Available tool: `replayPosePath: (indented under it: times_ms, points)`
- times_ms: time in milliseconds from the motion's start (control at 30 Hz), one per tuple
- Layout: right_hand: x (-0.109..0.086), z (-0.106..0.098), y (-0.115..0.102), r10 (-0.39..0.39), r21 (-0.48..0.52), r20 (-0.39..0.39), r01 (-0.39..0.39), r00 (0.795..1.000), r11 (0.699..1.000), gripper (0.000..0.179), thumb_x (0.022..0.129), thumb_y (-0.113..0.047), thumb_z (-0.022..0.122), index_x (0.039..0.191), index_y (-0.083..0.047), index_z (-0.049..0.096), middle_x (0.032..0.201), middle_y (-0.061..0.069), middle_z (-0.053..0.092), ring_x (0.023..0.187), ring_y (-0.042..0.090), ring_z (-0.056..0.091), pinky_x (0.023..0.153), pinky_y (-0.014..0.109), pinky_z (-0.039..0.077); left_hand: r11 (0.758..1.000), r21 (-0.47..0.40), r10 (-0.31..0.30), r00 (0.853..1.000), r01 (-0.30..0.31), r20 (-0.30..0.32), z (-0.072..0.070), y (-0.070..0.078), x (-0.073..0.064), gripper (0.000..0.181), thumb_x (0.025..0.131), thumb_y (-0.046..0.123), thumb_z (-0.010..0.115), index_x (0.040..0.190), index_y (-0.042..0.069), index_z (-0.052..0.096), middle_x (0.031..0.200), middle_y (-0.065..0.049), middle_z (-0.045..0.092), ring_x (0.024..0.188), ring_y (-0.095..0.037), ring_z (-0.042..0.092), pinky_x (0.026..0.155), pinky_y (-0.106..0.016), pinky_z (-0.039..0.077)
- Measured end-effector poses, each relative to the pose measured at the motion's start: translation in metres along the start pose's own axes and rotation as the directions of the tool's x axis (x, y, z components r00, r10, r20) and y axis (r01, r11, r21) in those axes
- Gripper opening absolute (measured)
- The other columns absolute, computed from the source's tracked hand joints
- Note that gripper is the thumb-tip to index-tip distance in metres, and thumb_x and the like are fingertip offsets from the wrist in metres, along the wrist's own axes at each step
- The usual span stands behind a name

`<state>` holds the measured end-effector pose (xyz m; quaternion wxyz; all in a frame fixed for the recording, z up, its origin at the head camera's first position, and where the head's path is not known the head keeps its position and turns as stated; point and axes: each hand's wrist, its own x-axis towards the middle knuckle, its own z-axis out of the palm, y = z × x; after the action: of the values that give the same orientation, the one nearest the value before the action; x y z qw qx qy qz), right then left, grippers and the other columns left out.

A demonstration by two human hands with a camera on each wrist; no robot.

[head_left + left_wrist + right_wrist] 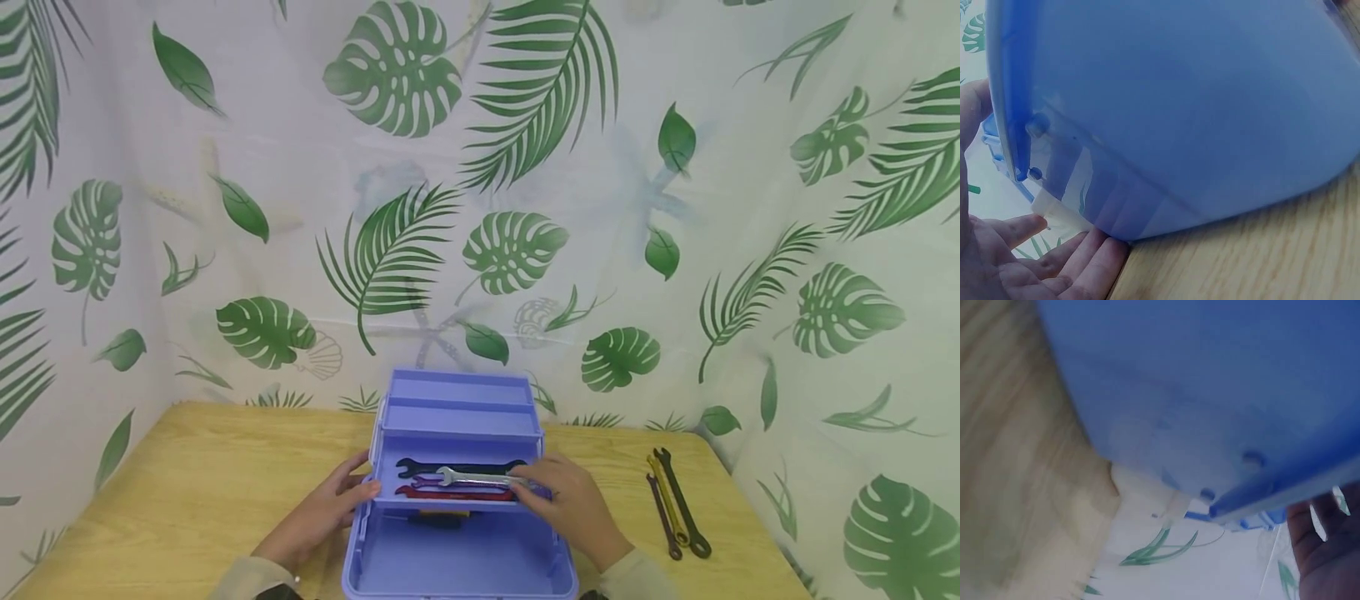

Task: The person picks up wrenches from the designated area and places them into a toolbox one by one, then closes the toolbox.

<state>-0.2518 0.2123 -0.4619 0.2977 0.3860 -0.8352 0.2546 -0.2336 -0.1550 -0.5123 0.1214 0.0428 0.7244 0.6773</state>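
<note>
A blue toolbox (457, 567) stands with its tiered trays raised. In its lower tray (390, 450) lie a black wrench (465, 468), a silver wrench (472, 477), a purple wrench (423, 482) and a red wrench (450, 494). My right hand (566, 496) reaches over the tray's right side and pinches the right end of the silver wrench. My left hand (322, 512) rests against the toolbox's left side, thumb at the tray's edge; the left wrist view shows its fingers (1094, 262) extended near the box's outer wall.
On the wooden table (247, 458), to the right, lie a gold wrench (666, 500), a larger black wrench (682, 500) and a small dark wrench (663, 517). A dark-handled tool (435, 521) sits beneath the tray inside the toolbox. Leaf-patterned cloth (480, 167) hangs behind.
</note>
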Motion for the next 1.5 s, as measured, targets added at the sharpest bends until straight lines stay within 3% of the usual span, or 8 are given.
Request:
replayPosePath:
  times_ms: [167,300,533,733,1000,1200,1367,1500]
  points:
    - [0.011,0.0,-0.007,0.086,0.012,0.135,-0.089,0.987,0.996,0.013,0.089,-0.017,0.082,0.101,-0.02,0.081,0.085,-0.013,0.07,0.075,0.0,0.055,0.064,0.025,0.05,1.0,-0.004,0.012,1.0,-0.012,0.001,0.001,0.0,-0.001,0.079,0.102,0.035,0.064,0.163,0.007,0.023,0.151,-0.033,0.042,0.12,-0.035,0.064,0.102,-0.048,0.055]
    - [0.017,0.0,-0.009,0.15,-0.011,0.194,-0.151,0.969,0.989,0.012,0.09,-0.02,0.081,0.102,-0.021,0.082,0.09,-0.012,0.072,0.082,0.004,0.063,0.072,0.03,0.056,1.0,-0.007,0.017,1.0,-0.017,0.01,0.001,0.001,-0.002,0.079,0.102,0.034,0.063,0.163,0.005,0.021,0.151,-0.035,0.041,0.121,-0.036,0.064,0.102,-0.048,0.055]
    - [0.027,0.002,-0.01,0.15,-0.067,0.265,-0.137,0.952,0.988,0.007,0.089,-0.02,0.082,0.096,-0.019,0.082,0.093,-0.011,0.066,0.084,0.007,0.061,0.072,0.029,0.056,1.0,0.016,-0.014,0.999,0.015,-0.034,0.002,0.001,-0.002,0.08,0.1,0.037,0.066,0.163,0.008,0.025,0.152,-0.032,0.043,0.122,-0.036,0.063,0.103,-0.05,0.054]
    - [0.03,0.001,-0.01,0.175,-0.083,0.317,-0.156,0.932,0.984,0.004,0.09,-0.021,0.082,0.093,-0.019,0.081,0.09,-0.013,0.064,0.081,0.005,0.059,0.07,0.028,0.054,1.0,0.016,-0.003,1.0,0.003,-0.021,0.003,0.002,-0.005,0.079,0.102,0.035,0.065,0.163,0.006,0.024,0.152,-0.034,0.042,0.122,-0.036,0.063,0.102,-0.05,0.054]
    - [0.03,0.003,-0.011,0.208,-0.116,0.36,-0.178,0.909,0.977,0.009,0.091,-0.022,0.081,0.099,-0.018,0.081,0.093,-0.011,0.068,0.09,0.01,0.063,0.081,0.034,0.056,1.0,0.008,-0.007,1.0,0.007,-0.015,0.004,0.002,-0.004,0.079,0.101,0.037,0.065,0.163,0.008,0.025,0.151,-0.032,0.044,0.122,-0.035,0.063,0.102,-0.049,0.054]
    - [0.029,-0.002,-0.01,0.229,-0.098,0.312,-0.209,0.922,0.973,0.017,0.09,-0.019,0.081,0.106,-0.016,0.077,0.101,-0.007,0.071,0.097,0.013,0.066,0.087,0.038,0.058,1.0,0.007,-0.003,1.0,0.003,-0.012,0.004,0.001,-0.003,0.079,0.101,0.037,0.065,0.162,0.008,0.026,0.151,-0.032,0.044,0.122,-0.035,0.063,0.102,-0.049,0.054]
    - [0.022,-0.013,-0.007,0.219,-0.061,0.222,-0.211,0.95,0.976,0.018,0.09,-0.016,0.081,0.107,-0.015,0.077,0.104,-0.006,0.071,0.095,0.012,0.067,0.082,0.035,0.059,1.0,0.008,-0.006,1.0,0.006,-0.021,0.004,0.002,-0.003,0.079,0.101,0.036,0.065,0.162,0.007,0.025,0.151,-0.033,0.044,0.122,-0.035,0.063,0.102,-0.05,0.054]
    - [0.014,-0.022,-0.001,0.241,-0.045,0.154,-0.237,0.958,0.971,0.021,0.089,-0.013,0.082,0.109,-0.013,0.077,0.106,-0.006,0.072,0.094,0.012,0.067,0.078,0.032,0.059,1.0,0.012,-0.005,1.0,0.005,-0.027,0.003,0.002,-0.003,0.078,0.101,0.035,0.065,0.162,0.007,0.025,0.151,-0.033,0.044,0.122,-0.035,0.063,0.102,-0.051,0.054]
